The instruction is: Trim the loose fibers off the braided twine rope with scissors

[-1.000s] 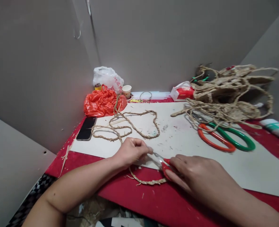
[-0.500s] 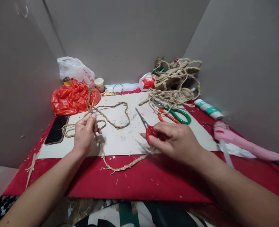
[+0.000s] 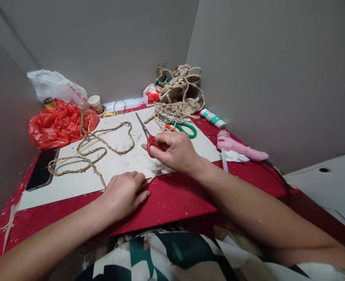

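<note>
My right hand [image 3: 175, 150] is closed on a pair of red-handled scissors [image 3: 149, 141], whose blades point up and away to the left. Low over the front edge of the white board [image 3: 122, 164], my left hand [image 3: 125, 195] has its fingers curled over a braided straw rope [image 3: 94, 171]; its grip is partly hidden. One stretch of the rope comes out on the right, between thumb and forefinger, toward the space below my right hand. The rest winds in loose loops across the board, back to the red plastic bag [image 3: 59, 123].
A phone [image 3: 40, 169] lies at the left. Behind stand a paper cup [image 3: 95, 104], a white plastic bag [image 3: 57, 86] and a tissue pack [image 3: 151, 95]. A rope heap [image 3: 181, 91], green-handled scissors [image 3: 190, 128], a white-green roll [image 3: 213, 118] and a pink glue gun [image 3: 242, 148] are rightward.
My left hand has come down and right along the rope to the board's front edge. The right hand still holds the red scissors. The view has turned to the right.
</note>
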Motion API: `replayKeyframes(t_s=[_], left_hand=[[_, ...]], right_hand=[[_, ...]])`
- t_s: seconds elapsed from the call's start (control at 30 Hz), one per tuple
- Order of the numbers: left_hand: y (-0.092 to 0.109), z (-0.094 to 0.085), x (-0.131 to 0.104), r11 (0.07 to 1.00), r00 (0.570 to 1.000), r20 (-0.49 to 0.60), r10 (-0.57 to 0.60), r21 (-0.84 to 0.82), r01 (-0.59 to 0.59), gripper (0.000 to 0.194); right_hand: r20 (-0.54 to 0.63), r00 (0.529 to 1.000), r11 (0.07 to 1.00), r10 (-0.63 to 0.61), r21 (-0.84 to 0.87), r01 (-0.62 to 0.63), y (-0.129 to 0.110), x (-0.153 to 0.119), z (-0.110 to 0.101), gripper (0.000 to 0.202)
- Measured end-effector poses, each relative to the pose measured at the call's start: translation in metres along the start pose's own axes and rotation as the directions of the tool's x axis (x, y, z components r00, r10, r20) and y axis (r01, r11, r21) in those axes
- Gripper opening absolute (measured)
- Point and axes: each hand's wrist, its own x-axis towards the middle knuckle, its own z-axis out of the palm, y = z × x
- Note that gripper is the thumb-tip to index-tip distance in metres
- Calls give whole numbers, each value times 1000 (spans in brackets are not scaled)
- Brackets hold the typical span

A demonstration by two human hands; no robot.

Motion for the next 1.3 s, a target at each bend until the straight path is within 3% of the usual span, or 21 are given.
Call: replayKeyframes(t_s=[0.1,0.17,0.23,0.33,0.43,0.57,0.7,0.83,1.1,1.3], left_hand=[[0,-1,6,995,1000,-2,-20,-97,20,15],[-1,-8,9,950,998,-29,-58,-310,46,17],[-2,-17,10,791,991,-42,-130,-606,78,19],[-4,-28,8,415,967,-8,-254,-904,101,21],[-9,-30,4,146,950,-2,-313,-988,46,21],[-19,-25,-1,-37,931,-36,-363,-998,-53,18],[-27,-24,-3,-108,922,-55,-382,-989,-103,19],[-33,-24,-1,-116,916,-66,-396,-986,-121,22],[-41,-21,2,-159,925,-37,-378,-982,-104,24],[-45,-20,3,-189,945,-8,-326,-979,-74,26]], right_hand=[[18,1000,999,10,37,-10,-2,-1,-1,34],[18,1000,996,13,87,-14,-4,-2,-3,33],[5,1000,988,19,154,-19,-5,-4,-4,33],[8,999,969,33,246,-34,-9,-6,-4,34],[40,999,964,23,262,-33,-11,-9,-2,35],[126,992,980,-7,200,-18,-12,-12,6,36],[226,974,995,-17,103,-7,-9,-15,13,33],[310,950,999,-34,25,28,-10,-16,18,28],[387,921,992,-42,-95,85,-10,-20,24,24],[390,921,993,-18,-102,62,-3,-20,26,25]])
